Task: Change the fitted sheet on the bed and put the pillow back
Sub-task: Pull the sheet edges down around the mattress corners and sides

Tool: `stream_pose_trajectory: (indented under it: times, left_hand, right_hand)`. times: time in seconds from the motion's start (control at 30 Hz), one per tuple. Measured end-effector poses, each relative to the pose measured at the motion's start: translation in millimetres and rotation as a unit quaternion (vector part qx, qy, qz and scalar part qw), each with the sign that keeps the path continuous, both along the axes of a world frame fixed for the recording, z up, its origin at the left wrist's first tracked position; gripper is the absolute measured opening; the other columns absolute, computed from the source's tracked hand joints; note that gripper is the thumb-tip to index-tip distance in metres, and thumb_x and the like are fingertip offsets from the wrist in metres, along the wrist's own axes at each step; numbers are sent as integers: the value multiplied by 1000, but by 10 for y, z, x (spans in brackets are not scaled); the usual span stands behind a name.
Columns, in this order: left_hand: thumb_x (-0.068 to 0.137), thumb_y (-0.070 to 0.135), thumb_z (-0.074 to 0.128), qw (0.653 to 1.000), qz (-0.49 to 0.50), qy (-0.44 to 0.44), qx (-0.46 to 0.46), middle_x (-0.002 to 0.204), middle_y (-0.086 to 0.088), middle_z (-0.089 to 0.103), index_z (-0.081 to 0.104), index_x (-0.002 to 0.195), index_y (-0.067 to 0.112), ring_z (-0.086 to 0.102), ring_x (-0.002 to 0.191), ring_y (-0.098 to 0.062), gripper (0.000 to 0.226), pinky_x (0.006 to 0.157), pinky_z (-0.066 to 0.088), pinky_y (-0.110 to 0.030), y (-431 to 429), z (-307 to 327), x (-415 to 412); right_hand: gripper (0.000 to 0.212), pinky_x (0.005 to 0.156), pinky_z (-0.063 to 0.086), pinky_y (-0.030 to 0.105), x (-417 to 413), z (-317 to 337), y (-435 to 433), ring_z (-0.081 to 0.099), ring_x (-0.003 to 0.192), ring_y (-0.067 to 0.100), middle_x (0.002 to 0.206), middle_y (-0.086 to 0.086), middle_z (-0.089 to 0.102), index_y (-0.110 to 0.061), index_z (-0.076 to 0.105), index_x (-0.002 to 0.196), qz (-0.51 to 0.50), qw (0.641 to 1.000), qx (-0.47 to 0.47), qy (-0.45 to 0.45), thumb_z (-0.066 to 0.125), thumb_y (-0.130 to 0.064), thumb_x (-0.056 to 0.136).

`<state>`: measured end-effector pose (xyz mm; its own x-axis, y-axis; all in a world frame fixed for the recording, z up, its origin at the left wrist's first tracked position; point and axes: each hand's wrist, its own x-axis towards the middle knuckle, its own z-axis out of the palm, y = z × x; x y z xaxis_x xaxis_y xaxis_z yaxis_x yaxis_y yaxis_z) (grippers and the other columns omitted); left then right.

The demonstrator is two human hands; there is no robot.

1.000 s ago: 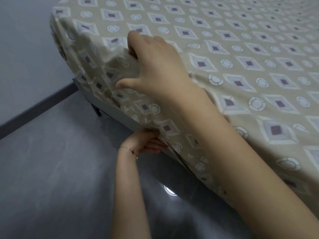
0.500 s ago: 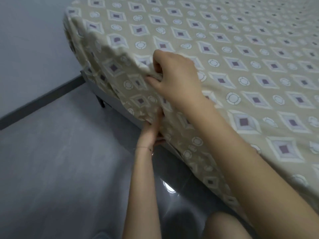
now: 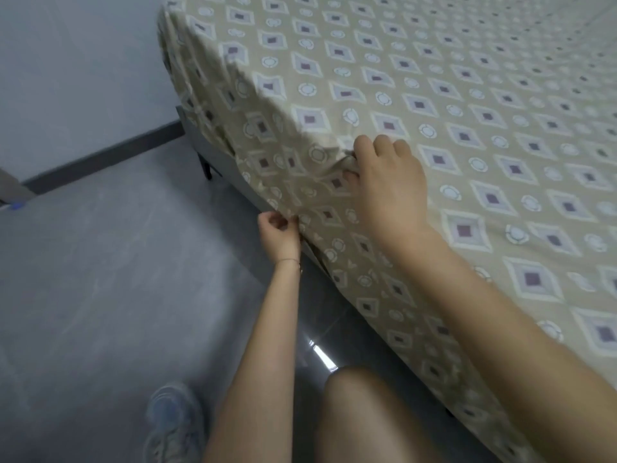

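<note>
While the fitted sheet (image 3: 434,78) is lying stretched over the top of the bed (image 3: 191,130), its beige cloth, printed with purple diamonds and white rings, is being gathered along the bed's near side edge, not far from the corner by the wall (image 3: 66,61). A bunched fold of the sheet is being pinched by the right hand (image 3: 390,185) just where the bed's top is turning down into its side. The fingers are being curled into the cloth, the thumb is being pressed against it from below, and the knuckles are being rested on the bed's top.

Lower down, the sheet's hanging hem is being held by the left hand (image 3: 278,235), whose fingers are being curled around the edge of the cloth, just beside the lower edge of the bed's side. A thin bracelet (image 3: 288,260) is being worn on the left wrist. Between the two hands the cloth is being creased into slack folds, and more wrinkles are being carried down the side toward the corner.

Below the sheet at that corner a grey frame (image 3: 200,145) is being left uncovered, and it is being carried on a dark leg (image 3: 205,167). A bright glare (image 3: 322,354) is being reflected off the grey floor (image 3: 100,279) close to the bed's side. A bare knee (image 3: 360,396) and a light sneaker (image 3: 173,422) are being seen beside the bed. The foot of the pale wall is being lined by a dark skirting board (image 3: 100,158).
</note>
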<state>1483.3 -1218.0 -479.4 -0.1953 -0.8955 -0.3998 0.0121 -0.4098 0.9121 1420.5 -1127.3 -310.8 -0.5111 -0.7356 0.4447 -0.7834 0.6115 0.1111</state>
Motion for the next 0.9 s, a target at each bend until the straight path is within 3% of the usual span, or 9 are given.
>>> stream_pose_trajectory:
  times: [0.1,0.23,0.27,0.4,0.6,0.7,0.8,0.9]
  left_hand:
    - [81,1,68,1000,29,0,4,69,2,60,54,69,25,59,75,-24,30,78,55,-58,100,-61,-17]
    - [67,23,66,1000,3,-24,13,77,-8,72,67,65,25,70,79,-33,3,74,58,-55,116,-293,-149]
    - [68,22,66,1000,-3,-23,12,79,-8,74,69,67,25,70,80,-32,5,74,58,-54,137,-261,-182]
    - [80,4,64,999,12,-29,6,84,-7,73,76,83,12,70,85,-27,15,73,56,-32,254,104,-220]
    - [93,5,51,997,27,-77,-10,102,-13,72,73,105,5,64,95,-27,25,59,33,-15,409,288,-311]
    - [95,11,54,997,-7,-76,16,104,-15,71,72,103,1,65,97,-28,22,59,33,-17,343,296,-284]
    - [91,13,61,997,-24,-60,47,100,-24,70,70,86,-2,64,83,-31,19,64,37,-25,237,279,-227]
    - [91,15,62,997,-38,-31,58,98,-24,71,69,90,-7,67,85,-29,23,68,42,-29,278,245,-195]
  right_hand:
    - [30,53,18,31,42,-110,-54,41,54,23,60,5,47,-9,55,73,-21,998,-36,52,78,-3,54]
    - [21,54,17,31,23,-147,-30,32,55,22,59,3,45,-13,44,74,3,990,-138,-18,64,-11,78]
    - [21,55,17,32,4,-138,-18,34,57,23,62,2,43,-15,40,76,11,988,-146,-42,59,-16,84]
    - [20,55,21,34,-44,-106,5,39,60,25,65,1,43,-16,37,78,40,984,-159,-76,52,-24,90]
    - [20,56,30,40,-77,-8,14,42,62,26,66,2,45,-15,40,76,71,975,-176,-113,53,-23,88]
    - [20,56,28,39,-101,18,-4,41,61,26,66,1,44,-15,40,76,73,972,-190,-118,54,-22,87]
    - [20,55,29,39,-104,16,-22,41,60,27,64,2,44,-15,39,74,77,969,-207,-114,55,-20,85]
    - [20,54,25,35,-110,6,-23,38,58,25,63,3,44,-15,39,73,74,967,-218,-107,56,-18,83]
